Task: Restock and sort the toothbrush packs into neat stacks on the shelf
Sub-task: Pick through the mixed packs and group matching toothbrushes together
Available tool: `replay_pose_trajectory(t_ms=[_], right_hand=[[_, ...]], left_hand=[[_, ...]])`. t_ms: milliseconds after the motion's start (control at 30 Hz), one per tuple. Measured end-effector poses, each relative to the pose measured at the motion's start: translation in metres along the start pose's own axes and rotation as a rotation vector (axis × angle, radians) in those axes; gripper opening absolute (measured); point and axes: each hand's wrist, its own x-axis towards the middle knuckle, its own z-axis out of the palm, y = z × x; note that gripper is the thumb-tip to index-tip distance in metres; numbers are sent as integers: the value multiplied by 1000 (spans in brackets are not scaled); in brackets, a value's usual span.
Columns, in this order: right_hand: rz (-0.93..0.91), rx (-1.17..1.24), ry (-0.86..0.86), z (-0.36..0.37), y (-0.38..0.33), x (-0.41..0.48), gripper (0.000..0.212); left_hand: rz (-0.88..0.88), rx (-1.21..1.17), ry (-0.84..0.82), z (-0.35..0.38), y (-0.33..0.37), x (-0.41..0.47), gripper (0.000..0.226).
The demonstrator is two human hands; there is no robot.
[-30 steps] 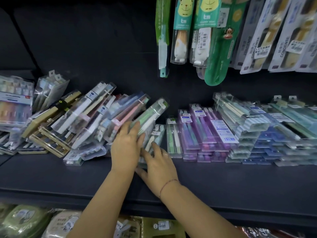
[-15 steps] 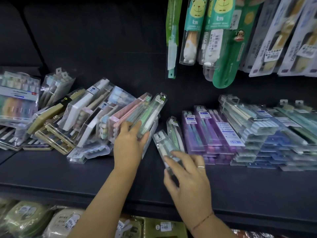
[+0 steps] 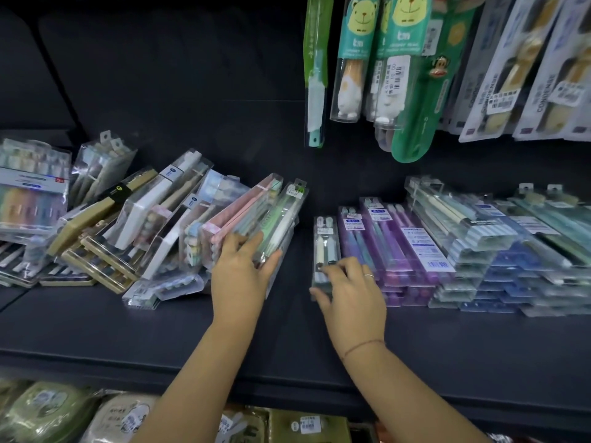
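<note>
**Head view: right grip settling a small pack beside the purple stack**

Nearest, below both forearms, bagged goods point(image 3: 48, 414) sit on a lower tier. Above them runs the dark shelf point(image 3: 287, 340). The right grip point(image 3: 351, 292) is narrow. Its fingers curl over the near end of a small pack point(image 3: 323, 241), with the thumb on the pack's left edge. The pack lies flat on the shelf, stretching away from the fingertips. Just right of this grip lies the purple stack point(image 3: 396, 251), and further right the blue and clear stacks point(image 3: 479, 260), which look tidy. The left grip point(image 3: 243, 276) holds the near end of a green pack point(image 3: 281, 219) between thumb and spread fingers, propping it on edge. Left of that grip, a leaning jumble point(image 3: 144, 225) of mixed packs tilts together. Beyond and above the right grip hang carded brushes point(image 3: 361, 59).

The step in hand looks like laying the small pack down to start a new stack. Next, I judge, the right grip must square it parallel to the purple stack and let go. The left must stop the jumble sliding as the green pack is drawn out.
</note>
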Motion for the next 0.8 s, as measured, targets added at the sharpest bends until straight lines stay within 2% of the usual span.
replay_pose_trajectory(t_ms=[167, 300, 367, 467, 567, 633, 700, 800], right_hand=[[41, -58, -31, 4, 0, 13, 44], [121, 40, 2, -5, -12, 4, 46], [154, 203, -52, -14, -22, 1, 45], [183, 548, -301, -18, -33, 0, 61], [204, 728, -354, -6, -38, 3, 74], [268, 706, -304, -2, -37, 4, 61], [312, 598, -181, 1, -32, 4, 45], [315, 464, -100, -1, -29, 2, 37]], left_hand=[[-46, -19, -31, -4, 6, -3, 43], [-95, -65, -50, -8, 9, -7, 48], [-105, -95, -56, -11, 12, -8, 53], [-104, -124, -81, -14, 18, -9, 62], [-63, -176, -198, -14, 24, -14, 60], [-54, -239, -275, -14, 25, -17, 56], [-106, -277, -306, -15, 23, -16, 54], [-149, -307, -357, -18, 18, -13, 41]])
